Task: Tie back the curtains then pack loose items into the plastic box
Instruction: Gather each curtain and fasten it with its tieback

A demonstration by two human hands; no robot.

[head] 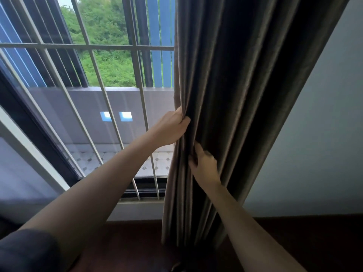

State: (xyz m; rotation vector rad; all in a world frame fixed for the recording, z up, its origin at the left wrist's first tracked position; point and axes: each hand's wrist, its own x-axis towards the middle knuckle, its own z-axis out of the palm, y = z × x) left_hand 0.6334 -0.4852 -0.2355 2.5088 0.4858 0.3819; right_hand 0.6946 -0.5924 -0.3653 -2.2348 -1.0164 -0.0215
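Note:
A dark brown-grey curtain hangs in thick folds at the right side of the window, bunched together and reaching down to the floor. My left hand grips its left edge at mid height, fingers wrapped around the gathered folds. Just below, my right hand presses into the folds with its fingertips tucked between pleats. No tie-back and no plastic box are in view.
White metal window bars cover the glass to the left of the curtain, with a balcony wall and trees beyond. A pale wall stands to the right. Dark wooden floor lies below.

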